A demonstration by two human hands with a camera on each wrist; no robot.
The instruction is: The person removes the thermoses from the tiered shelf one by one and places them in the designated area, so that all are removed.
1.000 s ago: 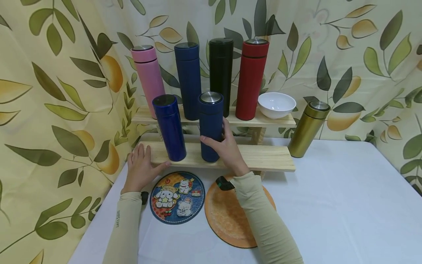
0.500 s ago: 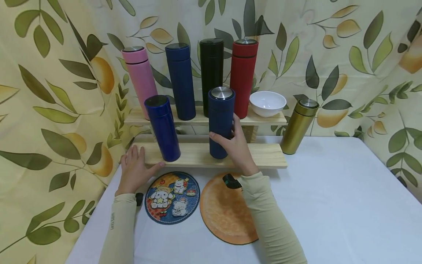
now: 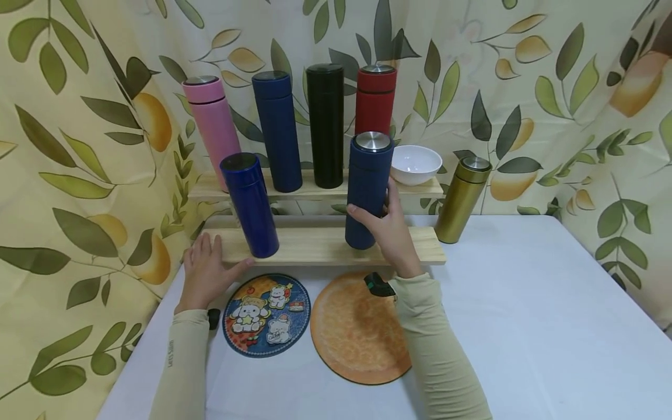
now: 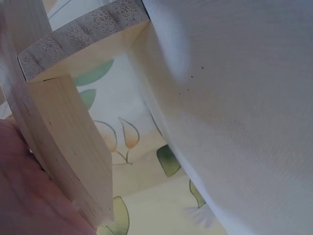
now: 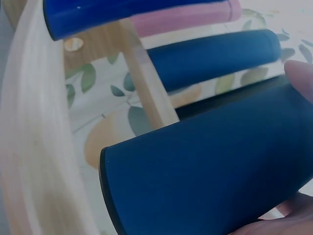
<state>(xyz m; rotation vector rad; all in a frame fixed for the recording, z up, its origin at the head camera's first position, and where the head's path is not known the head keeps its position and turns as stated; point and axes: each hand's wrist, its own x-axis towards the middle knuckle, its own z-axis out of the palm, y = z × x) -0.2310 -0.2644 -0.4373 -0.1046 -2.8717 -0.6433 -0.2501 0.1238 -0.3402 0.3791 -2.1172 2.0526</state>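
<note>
At wooden shelf (image 3: 310, 245) | right fingers (image 3: 395, 201) grip matte blue cylinder (image 3: 368, 181) | possibly raised

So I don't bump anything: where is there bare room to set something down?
Widest: the white tabletop, right of the right sleeve and in front of the gold bottle. Smaller: the lower shelf, between the glossy blue bottle and the navy bottle in the right hand. Crowded: the upper shelf, with pink bottle, tall blue bottle, black bottle, red bottle and white bowl.

Your left hand (image 3: 203, 277) rests with fingers (image 3: 206, 244) forward, thumb (image 3: 238, 269) spread sideways — your right hand (image 3: 391, 236) curves in a grip. Both your forearms (image 3: 181, 367) reach ahead, the right slanting more sharply inward.
</note>
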